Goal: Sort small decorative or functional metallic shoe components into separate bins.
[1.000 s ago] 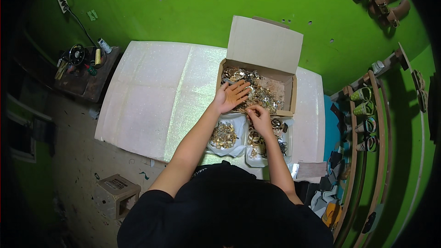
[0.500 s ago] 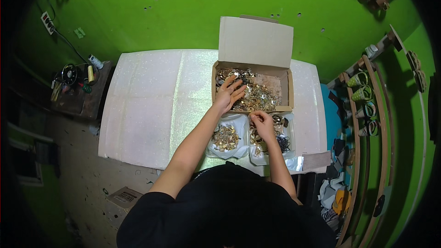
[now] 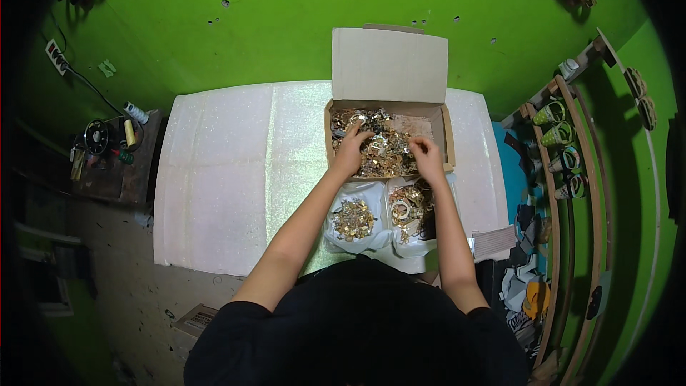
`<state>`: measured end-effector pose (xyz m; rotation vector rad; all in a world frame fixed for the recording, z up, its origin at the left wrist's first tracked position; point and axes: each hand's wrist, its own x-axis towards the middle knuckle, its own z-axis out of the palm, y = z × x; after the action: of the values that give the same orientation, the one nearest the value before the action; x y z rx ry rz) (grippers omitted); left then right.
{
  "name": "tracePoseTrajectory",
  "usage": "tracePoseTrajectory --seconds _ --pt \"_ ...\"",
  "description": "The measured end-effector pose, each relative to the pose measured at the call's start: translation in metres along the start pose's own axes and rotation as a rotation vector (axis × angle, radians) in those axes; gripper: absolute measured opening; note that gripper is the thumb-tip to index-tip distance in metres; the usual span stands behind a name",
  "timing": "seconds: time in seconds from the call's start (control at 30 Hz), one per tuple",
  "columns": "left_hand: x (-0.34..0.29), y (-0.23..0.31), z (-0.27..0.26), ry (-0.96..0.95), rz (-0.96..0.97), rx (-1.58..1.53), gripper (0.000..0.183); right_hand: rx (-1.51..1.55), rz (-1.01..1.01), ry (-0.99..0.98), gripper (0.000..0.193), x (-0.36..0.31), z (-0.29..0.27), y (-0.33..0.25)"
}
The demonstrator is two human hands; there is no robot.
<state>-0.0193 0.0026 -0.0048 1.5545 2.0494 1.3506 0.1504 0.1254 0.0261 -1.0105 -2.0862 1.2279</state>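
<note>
An open cardboard box (image 3: 449,136) holds a heap of small gold and silver metal fittings (image 3: 386,161). My left hand (image 3: 348,154) reaches over the box's left part, fingers apart and bent down onto the fittings. Above the right part, my right hand (image 3: 429,161) has thumb and fingertips pinched together; anything between them is too small to make out. In front of the box stand two containers lined with white plastic. The left container (image 3: 368,246) holds a pile of small metal pieces (image 3: 354,219). In the right one (image 3: 414,249) lie larger gold pieces and a pale ring (image 3: 401,210), partly behind my right forearm.
The box's lid (image 3: 389,64) stands up toward the green wall. A shiny white cover (image 3: 214,171) lies over the table. A ridged grey-brown piece (image 3: 494,243) sits at the right edge. Thread spools (image 3: 131,132) stand on a small side table; a wooden rack (image 3: 564,207) with sandals rises at right.
My right hand has moved from the right container up over the box. My left hand has gone from spread, palm showing, to fingers bent down into the fittings. The view has shifted slightly.
</note>
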Motion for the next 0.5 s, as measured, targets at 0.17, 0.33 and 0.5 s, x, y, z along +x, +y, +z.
tracePoseTrajectory --seconds 0.17,0.33,0.5 --pt "-0.003 0.005 0.006 -0.063 -0.126 0.059 0.037 -0.226 0.110 -0.008 0.021 0.062 -0.005 0.057" --pt "-0.004 -0.004 0.009 -0.004 -0.146 0.061 0.023 -0.686 0.153 -0.097 0.033 0.088 -0.003 0.095" --pt "-0.001 0.000 0.005 0.050 -0.098 0.048 0.021 -0.727 0.165 -0.099 0.036 0.095 0.004 0.109"
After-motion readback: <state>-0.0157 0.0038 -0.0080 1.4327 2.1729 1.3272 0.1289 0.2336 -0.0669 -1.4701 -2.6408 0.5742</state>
